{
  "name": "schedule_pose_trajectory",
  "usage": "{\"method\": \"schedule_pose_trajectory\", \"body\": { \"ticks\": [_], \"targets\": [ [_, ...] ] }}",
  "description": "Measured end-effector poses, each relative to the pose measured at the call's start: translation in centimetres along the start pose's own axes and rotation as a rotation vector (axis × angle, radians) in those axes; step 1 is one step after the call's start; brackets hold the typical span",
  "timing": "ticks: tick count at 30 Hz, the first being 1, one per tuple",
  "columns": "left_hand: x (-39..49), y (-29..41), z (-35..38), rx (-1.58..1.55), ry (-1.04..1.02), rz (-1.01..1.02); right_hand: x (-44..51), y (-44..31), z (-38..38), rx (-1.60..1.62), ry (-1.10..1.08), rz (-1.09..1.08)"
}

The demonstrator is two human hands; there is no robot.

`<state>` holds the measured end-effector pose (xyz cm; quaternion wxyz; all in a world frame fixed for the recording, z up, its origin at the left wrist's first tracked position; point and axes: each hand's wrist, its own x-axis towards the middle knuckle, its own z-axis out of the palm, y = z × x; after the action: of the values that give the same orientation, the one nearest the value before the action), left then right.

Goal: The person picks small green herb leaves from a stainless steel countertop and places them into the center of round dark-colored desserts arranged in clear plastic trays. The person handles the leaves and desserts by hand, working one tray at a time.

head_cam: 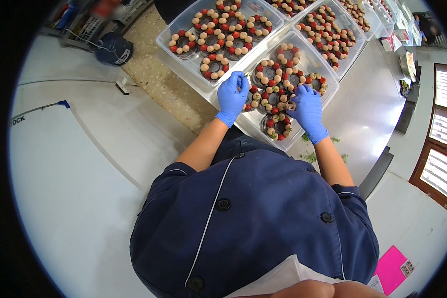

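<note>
My blue-gloved left hand (233, 95) is over the near left side of a clear plastic tub (332, 91), its fingertips pinched together beside a dark round dish ringed with red and beige balls (251, 98). Whether something small is between them, I cannot tell. My gloved right hand (306, 108) is over the tub's right part, fingers curled near a small brownish item (289, 106) at another ringed dish (272, 100); its grip is partly hidden. Green sprigs top some rings, as on the nearest dish (278, 127).
A second clear tub (212, 82) with similar dishes adjoins at the upper left, more tubs (339, 74) stand beyond. Loose green herbs (310, 157) lie on the steel table (372, 100) by my right forearm. A dark blue bucket (114, 49) stands at the far left.
</note>
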<state>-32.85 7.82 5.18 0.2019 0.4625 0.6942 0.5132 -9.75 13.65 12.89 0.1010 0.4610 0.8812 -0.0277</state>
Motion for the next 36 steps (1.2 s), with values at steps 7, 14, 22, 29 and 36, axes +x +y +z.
{"method": "schedule_pose_trajectory", "body": {
  "ticks": [7, 14, 22, 29, 36],
  "targets": [
    [0.0, 0.0, 0.1, 0.010, 0.010, 0.016, 0.4, 0.1, 0.4, -0.012, -0.027, -0.009],
    [-0.1, 0.1, 0.0, -0.022, 0.012, 0.007, 0.2, -0.5, 1.6, 0.016, -0.017, -0.028],
    [0.0, 0.0, 0.0, 0.014, 0.004, 0.018, 0.2, -0.9, 1.7, -0.011, -0.004, -0.036],
    [0.0, 0.2, 0.0, -0.013, 0.011, 0.018, 0.2, -1.1, 1.5, -0.023, 0.019, -0.044],
    [-0.1, 0.2, 0.0, -0.038, 0.025, 0.015, 0.0, -0.5, -0.2, -0.027, 0.015, 0.007]
  ]
}}
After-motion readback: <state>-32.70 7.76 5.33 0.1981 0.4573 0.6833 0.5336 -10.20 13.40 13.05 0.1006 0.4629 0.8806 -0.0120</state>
